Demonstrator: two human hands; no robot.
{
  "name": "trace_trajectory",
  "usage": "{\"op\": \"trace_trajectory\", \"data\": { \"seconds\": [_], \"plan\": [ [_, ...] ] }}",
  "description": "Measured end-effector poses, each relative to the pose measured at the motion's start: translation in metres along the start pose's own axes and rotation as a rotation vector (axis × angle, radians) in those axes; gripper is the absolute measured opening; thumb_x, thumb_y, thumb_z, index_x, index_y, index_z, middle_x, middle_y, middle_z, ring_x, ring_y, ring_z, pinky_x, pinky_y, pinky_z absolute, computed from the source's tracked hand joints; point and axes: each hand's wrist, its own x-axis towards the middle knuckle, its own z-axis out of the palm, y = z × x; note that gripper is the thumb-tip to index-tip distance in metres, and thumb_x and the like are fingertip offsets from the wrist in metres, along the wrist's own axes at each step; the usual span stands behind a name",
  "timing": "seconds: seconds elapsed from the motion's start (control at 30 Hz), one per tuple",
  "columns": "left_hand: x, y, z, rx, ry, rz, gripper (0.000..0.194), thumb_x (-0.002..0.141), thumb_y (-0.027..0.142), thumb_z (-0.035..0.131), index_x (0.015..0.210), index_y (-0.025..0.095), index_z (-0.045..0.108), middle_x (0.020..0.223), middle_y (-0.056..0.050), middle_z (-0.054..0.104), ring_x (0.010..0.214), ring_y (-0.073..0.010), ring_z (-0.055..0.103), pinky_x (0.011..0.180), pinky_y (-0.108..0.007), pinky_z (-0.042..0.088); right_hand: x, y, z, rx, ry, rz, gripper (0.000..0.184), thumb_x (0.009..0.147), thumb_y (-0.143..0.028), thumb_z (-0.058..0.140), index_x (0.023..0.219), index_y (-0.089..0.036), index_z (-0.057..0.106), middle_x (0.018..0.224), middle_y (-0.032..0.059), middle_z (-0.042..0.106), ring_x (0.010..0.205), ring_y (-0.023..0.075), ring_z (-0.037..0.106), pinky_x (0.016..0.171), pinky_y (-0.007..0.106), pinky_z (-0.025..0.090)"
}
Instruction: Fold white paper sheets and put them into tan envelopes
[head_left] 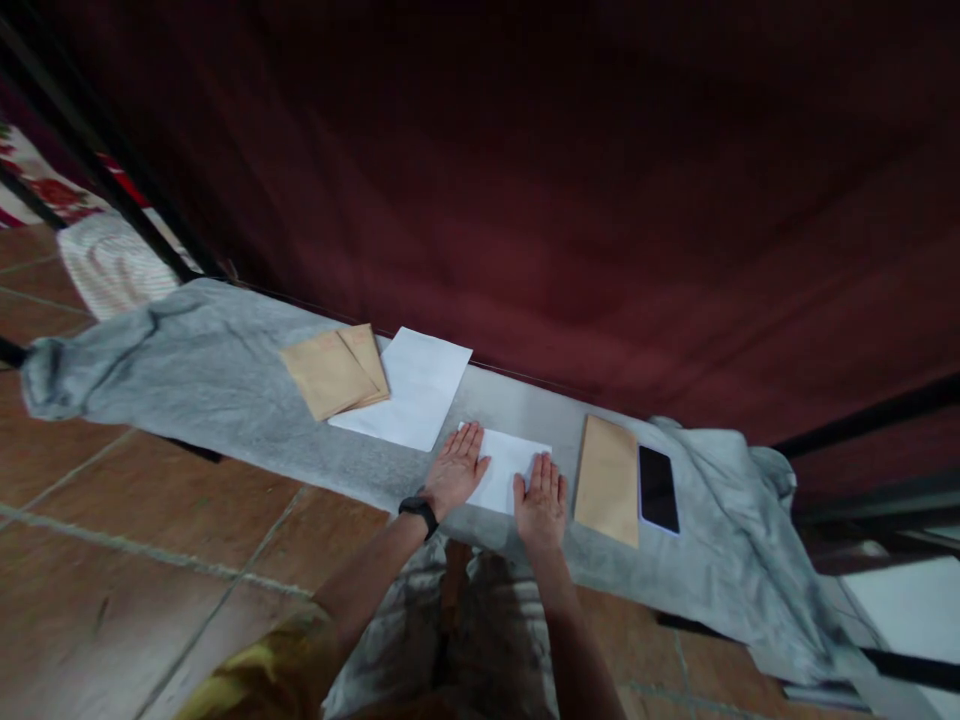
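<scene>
Between my two hands lies a small white sheet of paper [502,470], flat on the grey cloth and apparently folded. My left hand [457,468], with a dark watch on its wrist, rests palm down over the sheet's left edge. On the right edge presses my right hand [543,505], its fingers stretched out flat. Just right of that hand is a brown envelope [609,480]. A larger white paper sheet [412,388] sits to the upper left of my left hand, partly under several brown envelopes [334,373].
A dark-screened phone [658,488] lies beside the right envelope. Grey cloth [225,365] covers the narrow bench, bunched at both ends. A dark red curtain [525,200] hangs along the far side. Black metal bars [97,150] stand at left, above a tiled floor [90,560].
</scene>
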Motion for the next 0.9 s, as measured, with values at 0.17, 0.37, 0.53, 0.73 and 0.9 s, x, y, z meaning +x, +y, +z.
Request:
{"op": "trace_trajectory", "data": {
  "seconds": [0.17,0.37,0.53,0.73,0.9],
  "plan": [
    [0.000,0.001,-0.001,-0.002,0.009,0.007,0.064,0.102,0.047,0.028,0.152,0.008,0.036,0.160,-0.014,0.034,0.151,-0.0238,0.025,0.124,-0.041,0.019,-0.001,-0.001,-0.010,0.023,0.004,0.098,0.057,0.104,-0.037,0.026,0.149,-0.006,0.043,0.149,0.0202,0.049,0.141,0.0319,0.042,0.118,0.053,0.024],
    [0.000,0.001,-0.004,0.018,0.018,0.034,0.058,0.101,0.040,0.032,0.151,0.013,0.039,0.161,-0.013,0.034,0.151,-0.0255,0.026,0.123,-0.043,0.020,0.027,-0.039,-0.010,0.170,-0.126,-0.037,0.055,0.105,-0.035,0.024,0.151,-0.009,0.039,0.157,0.0146,0.040,0.147,0.0230,0.033,0.120,0.043,0.025],
    [-0.001,0.000,-0.006,0.050,0.025,0.063,0.055,0.100,0.033,0.034,0.151,0.014,0.039,0.160,-0.013,0.034,0.150,-0.0259,0.028,0.122,-0.044,0.023,0.031,-0.053,0.002,0.167,-0.185,-0.115,0.052,0.106,-0.035,0.027,0.150,-0.012,0.042,0.158,0.0118,0.038,0.148,0.0228,0.033,0.122,0.044,0.022],
    [0.001,-0.001,-0.002,0.073,0.013,0.052,0.058,0.101,0.041,0.033,0.152,0.014,0.038,0.160,-0.013,0.034,0.150,-0.0264,0.026,0.122,-0.044,0.023,0.027,-0.034,0.008,0.102,-0.113,-0.059,0.055,0.105,-0.036,0.034,0.152,-0.008,0.037,0.158,0.0171,0.035,0.148,0.0261,0.033,0.122,0.047,0.021],
    [0.002,-0.002,0.001,0.075,0.003,0.043,0.062,0.101,0.044,0.031,0.153,0.009,0.035,0.160,-0.014,0.033,0.151,-0.0254,0.025,0.123,-0.042,0.021,0.032,-0.016,0.008,0.056,-0.056,-0.009,0.056,0.105,-0.036,0.032,0.153,-0.007,0.035,0.157,0.0173,0.037,0.147,0.0267,0.034,0.121,0.048,0.023]
  ]
}}
